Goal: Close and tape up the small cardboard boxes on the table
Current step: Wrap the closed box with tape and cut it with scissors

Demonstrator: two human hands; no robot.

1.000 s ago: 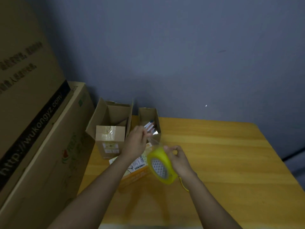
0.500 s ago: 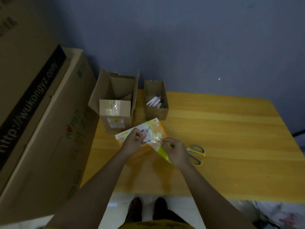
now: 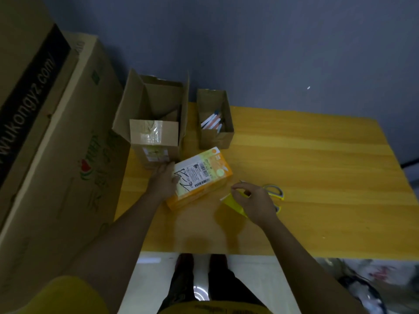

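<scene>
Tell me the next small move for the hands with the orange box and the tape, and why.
Probably bring the right hand with the yellow tape roll over to the orange box and lay tape along its top. The box lies closed on the table, the left hand rests on its near end, and the roll is held apart from it, to its right.

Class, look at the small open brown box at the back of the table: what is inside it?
Inside the small open box lie several pens or markers, white and orange barrels leaning toward its right wall. Anything beneath them, and the box floor, is hidden by the near wall.
</scene>
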